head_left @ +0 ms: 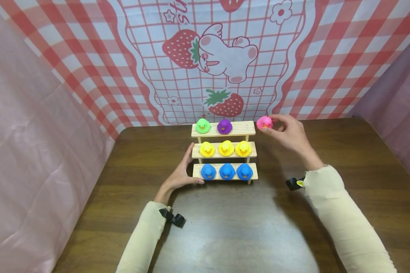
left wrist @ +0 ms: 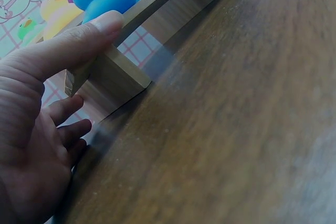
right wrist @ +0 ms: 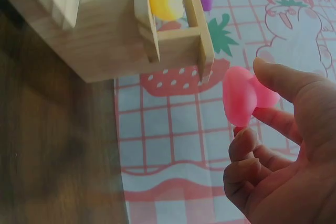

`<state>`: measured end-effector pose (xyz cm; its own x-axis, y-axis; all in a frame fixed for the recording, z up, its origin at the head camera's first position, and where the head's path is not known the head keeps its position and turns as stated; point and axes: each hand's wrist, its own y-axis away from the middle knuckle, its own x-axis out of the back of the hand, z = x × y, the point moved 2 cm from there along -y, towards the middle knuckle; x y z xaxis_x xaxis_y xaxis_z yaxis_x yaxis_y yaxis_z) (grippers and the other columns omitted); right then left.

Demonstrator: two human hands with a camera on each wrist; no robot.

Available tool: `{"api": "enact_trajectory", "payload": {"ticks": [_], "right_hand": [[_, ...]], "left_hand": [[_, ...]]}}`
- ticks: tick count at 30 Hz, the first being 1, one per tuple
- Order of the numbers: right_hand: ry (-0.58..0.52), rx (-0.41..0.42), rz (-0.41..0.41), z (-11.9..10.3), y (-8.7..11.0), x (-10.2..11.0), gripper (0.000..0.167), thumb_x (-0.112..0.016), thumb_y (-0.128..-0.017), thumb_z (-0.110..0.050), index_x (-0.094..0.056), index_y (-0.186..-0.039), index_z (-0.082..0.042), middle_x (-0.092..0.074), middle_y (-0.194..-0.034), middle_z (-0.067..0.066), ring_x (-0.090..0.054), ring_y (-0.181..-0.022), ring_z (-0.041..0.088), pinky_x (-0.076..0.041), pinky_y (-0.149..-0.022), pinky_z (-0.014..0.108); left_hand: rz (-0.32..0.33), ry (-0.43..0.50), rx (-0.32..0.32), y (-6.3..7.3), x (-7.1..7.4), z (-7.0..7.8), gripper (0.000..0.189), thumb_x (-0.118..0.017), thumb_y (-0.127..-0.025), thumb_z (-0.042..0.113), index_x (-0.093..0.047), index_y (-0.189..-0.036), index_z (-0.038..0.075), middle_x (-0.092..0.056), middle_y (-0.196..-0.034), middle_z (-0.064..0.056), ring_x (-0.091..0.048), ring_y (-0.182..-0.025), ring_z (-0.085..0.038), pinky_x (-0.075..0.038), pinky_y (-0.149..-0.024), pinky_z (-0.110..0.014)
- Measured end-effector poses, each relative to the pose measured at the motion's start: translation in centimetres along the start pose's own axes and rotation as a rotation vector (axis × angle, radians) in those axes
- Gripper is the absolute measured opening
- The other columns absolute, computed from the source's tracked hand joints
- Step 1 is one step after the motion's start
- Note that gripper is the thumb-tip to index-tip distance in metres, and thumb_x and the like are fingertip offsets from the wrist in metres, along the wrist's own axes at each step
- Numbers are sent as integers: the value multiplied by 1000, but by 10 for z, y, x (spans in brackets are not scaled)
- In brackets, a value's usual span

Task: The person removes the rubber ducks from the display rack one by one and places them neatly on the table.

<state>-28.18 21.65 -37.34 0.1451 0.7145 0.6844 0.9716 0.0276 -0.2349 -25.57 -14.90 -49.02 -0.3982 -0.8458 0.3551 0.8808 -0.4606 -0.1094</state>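
Observation:
A three-step wooden display stand [head_left: 246, 129] carries rubber ducks. On the top step sit a green duck [head_left: 202, 126] and a purple duck [head_left: 224, 127], with bare wood at its right end. Three yellow ducks [head_left: 226, 148] line the middle step and three blue ducks [head_left: 227, 171] the bottom one. My left hand [head_left: 181, 175] grips the stand's left side, thumb along the bottom step's front edge, fingers reaching toward the middle step. Just off the top step's right end, my right hand [head_left: 288, 132] pinches a pink duck [right wrist: 242, 95] between thumb and fingers.
The stand rests on a brown wooden table [head_left: 140, 159] near its back edge. Behind it hangs a red-and-white checked cloth [head_left: 99, 57] printed with strawberries. Pale pink curtains [head_left: 24, 151] hang at both sides.

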Motion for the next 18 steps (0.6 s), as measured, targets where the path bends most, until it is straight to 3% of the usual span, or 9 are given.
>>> {"api": "enact_trajectory", "payload": {"ticks": [9,18], "right_hand": [[18,-1,20,14,4,8,54,-77,-87,-39,-65,-130,-9,-65,-112,16,-52,-65,7,-42,-55,22],[18,4,23,29,5,10,52,-77,-86,-38,-66,-129,-10,-66,-117,17,-51,-65,2,-42,-57,19]], "left_hand": [[6,6,3,1,1,-1,132,-88,-69,3,2,-162,31,3,-172,-7,-21,-155,-34,-9,-127,-58],[6,4,15,1,1,0,132,-88,-69,5,2,-163,26,3,-172,0,-19,-156,-33,-11,-127,-56]]}}
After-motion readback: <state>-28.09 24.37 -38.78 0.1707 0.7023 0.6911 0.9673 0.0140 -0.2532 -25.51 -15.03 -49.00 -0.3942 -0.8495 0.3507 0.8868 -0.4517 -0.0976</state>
